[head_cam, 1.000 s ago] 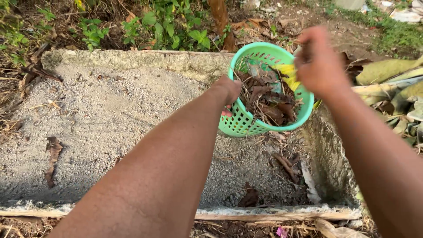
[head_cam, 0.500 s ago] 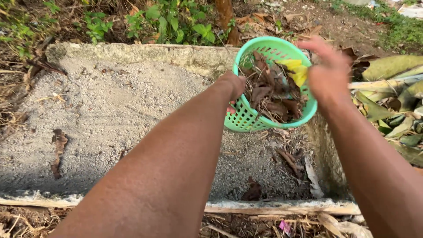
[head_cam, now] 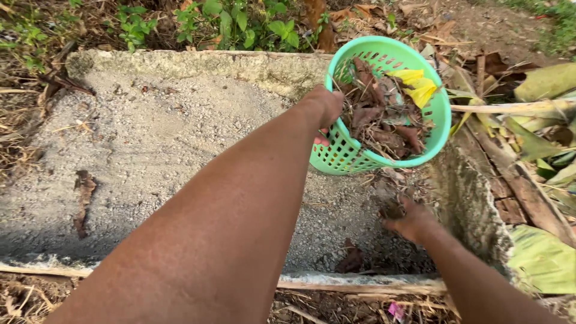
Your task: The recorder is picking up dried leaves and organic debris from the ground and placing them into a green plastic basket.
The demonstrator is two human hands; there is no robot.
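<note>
Left hand (head_cam: 327, 107) is wrapped round the near-left rim of the green basket (head_cam: 384, 159), fingers curled tight over the edge, holding it tipped toward us above the far right part of the concrete trough (head_cam: 150, 150). The basket is about half full of brown dead leaves (head_cam: 384, 123) with a yellow scrap (head_cam: 415, 84) on top at the far side. Down below, the right hand (head_cam: 408, 219) is low in the near right corner of the trough, fingers bunched down onto a clump of leaf litter (head_cam: 393, 210) lying on the gravel; whether they have it pinched yet I cannot tell, the hand covers it. To my eye a good grab here means scooping from under the clump so the gravel stays behind, and keeping the basket mouth directly over that hand so little drops on the lift. More scraps wait: one dark leaf (head_cam: 351, 261) at the near edge, a long one (head_cam: 83, 201) far over on the left.
</note>
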